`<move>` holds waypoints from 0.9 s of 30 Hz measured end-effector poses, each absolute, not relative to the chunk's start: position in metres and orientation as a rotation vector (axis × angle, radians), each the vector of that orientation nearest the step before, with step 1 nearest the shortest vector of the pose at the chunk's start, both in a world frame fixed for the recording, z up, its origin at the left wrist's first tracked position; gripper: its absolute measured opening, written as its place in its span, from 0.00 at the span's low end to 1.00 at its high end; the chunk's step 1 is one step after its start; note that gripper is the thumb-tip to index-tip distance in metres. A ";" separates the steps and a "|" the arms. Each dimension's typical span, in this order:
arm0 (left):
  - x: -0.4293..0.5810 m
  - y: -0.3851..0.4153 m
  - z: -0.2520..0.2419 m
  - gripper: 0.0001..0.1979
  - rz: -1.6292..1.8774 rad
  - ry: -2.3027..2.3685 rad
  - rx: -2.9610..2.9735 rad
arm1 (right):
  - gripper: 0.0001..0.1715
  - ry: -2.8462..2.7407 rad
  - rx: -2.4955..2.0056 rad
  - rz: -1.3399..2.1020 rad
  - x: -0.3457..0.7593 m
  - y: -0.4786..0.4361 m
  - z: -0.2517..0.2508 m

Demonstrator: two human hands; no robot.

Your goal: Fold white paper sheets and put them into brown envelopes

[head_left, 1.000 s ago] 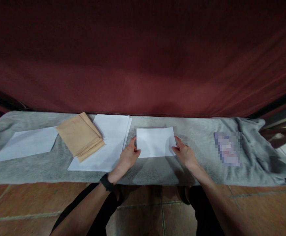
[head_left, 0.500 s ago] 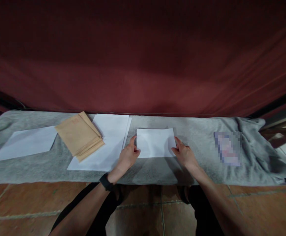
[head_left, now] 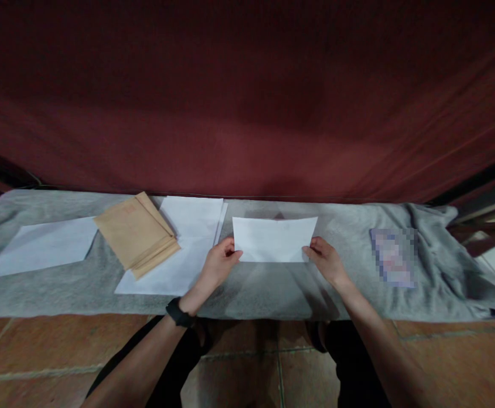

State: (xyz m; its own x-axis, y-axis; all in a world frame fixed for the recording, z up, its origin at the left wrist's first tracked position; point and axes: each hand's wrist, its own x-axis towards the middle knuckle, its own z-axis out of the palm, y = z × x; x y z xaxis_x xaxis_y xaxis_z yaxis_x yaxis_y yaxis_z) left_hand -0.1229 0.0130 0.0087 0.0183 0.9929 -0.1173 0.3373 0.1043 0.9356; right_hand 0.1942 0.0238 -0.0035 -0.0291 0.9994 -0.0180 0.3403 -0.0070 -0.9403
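Note:
A folded white sheet of paper point(head_left: 273, 238) is lifted a little above the grey cloth point(head_left: 264, 289), casting a shadow below it. My left hand point(head_left: 217, 265), with a black band on its wrist, pinches the sheet's lower left corner. My right hand point(head_left: 326, 260) pinches its lower right corner. Both hands are closed on the paper.
A stack of white sheets point(head_left: 183, 243) lies left of my hands, with several brown envelopes point(head_left: 136, 235) across it. A single white sheet point(head_left: 43, 246) lies at the far left. A blurred card point(head_left: 394, 255) rests at the right. A dark red curtain point(head_left: 247, 113) hangs behind; tiled floor point(head_left: 38, 357) lies below.
The folded sheet lay flat on the cloth under my fingers; now both hands have raised it off the cloth and it looks wider, tilted towards me.

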 end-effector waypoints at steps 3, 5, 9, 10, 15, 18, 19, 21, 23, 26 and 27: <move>-0.122 0.013 0.006 0.09 0.835 1.585 1.463 | 0.15 -1.641 -1.674 0.873 0.194 0.021 -0.006; -0.119 0.014 0.005 0.17 0.768 1.707 1.549 | 0.21 -1.788 -1.860 0.691 0.190 0.018 -0.008; -0.111 0.016 0.010 0.28 0.498 1.884 1.702 | 0.29 -2.014 -2.042 0.457 0.181 0.013 -0.007; -0.110 0.016 0.012 0.28 0.420 1.908 1.729 | 0.29 -2.042 -2.046 0.431 0.180 0.013 -0.006; -0.104 0.008 0.018 0.24 0.197 2.011 1.866 | 0.23 -2.033 -1.976 0.276 0.177 0.014 -0.003; -0.089 0.003 0.016 0.21 0.359 2.009 2.109 | 0.25 -1.985 -1.678 0.347 0.161 0.015 -0.005; -0.081 0.002 0.013 0.22 0.439 1.972 2.188 | 0.26 -1.941 -1.578 0.421 0.151 0.015 -0.007; -0.062 0.004 0.003 0.26 0.577 1.832 2.304 | 0.30 -1.850 -1.458 0.588 0.128 0.015 -0.013; -0.044 0.008 -0.010 0.30 0.594 1.661 2.376 | 0.33 -1.783 -1.398 0.734 0.103 0.018 -0.021; -0.027 0.017 -0.032 0.32 0.465 1.620 2.349 | 0.40 -1.709 -1.409 0.850 0.075 0.024 -0.032; -0.025 0.019 -0.038 0.31 0.438 1.631 2.335 | 0.41 -1.681 -1.434 0.854 0.069 0.027 -0.035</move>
